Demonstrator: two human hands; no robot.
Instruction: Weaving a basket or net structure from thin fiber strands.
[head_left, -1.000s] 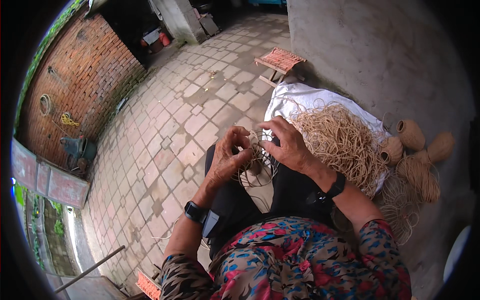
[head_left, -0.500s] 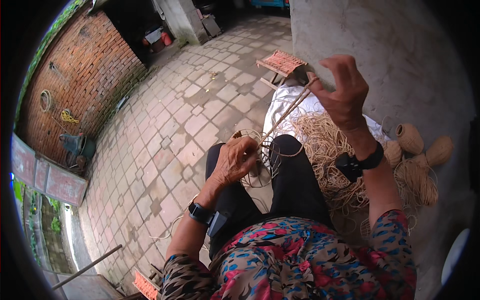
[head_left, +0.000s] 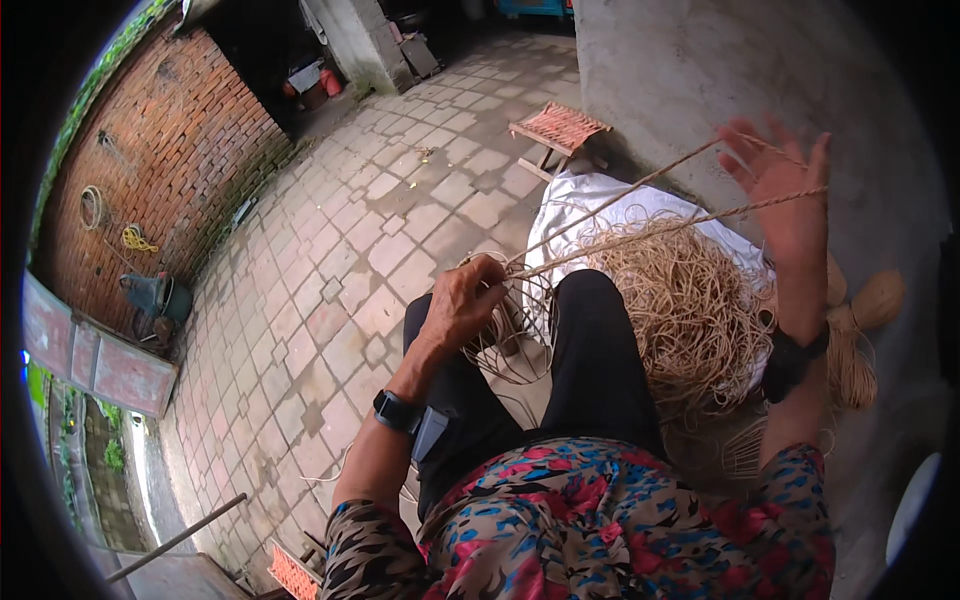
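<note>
My left hand (head_left: 460,303) is closed on twisted straw-coloured cord (head_left: 625,248) at the rim of a round, open wire frame (head_left: 515,345) between my knees. From there two strands run up to my right hand (head_left: 785,200), forming a long, narrow loop. My right hand is raised, its fingers spread and blurred, with the loop stretched taut around it. Whether the left fingers also grip the wire is hidden.
A tangled heap of cord (head_left: 680,310) lies on a white sheet (head_left: 575,205) by my right knee. Wound cord bundles (head_left: 878,300) sit farther right, near a grey wall (head_left: 740,70). A low stool with a woven red seat (head_left: 562,127) stands ahead on the paving (head_left: 340,260).
My right hand has moved right and opened from a pinch to spread fingers. The cord has widened from a close double strand into a stretched loop. My left hand has stayed nearly in place.
</note>
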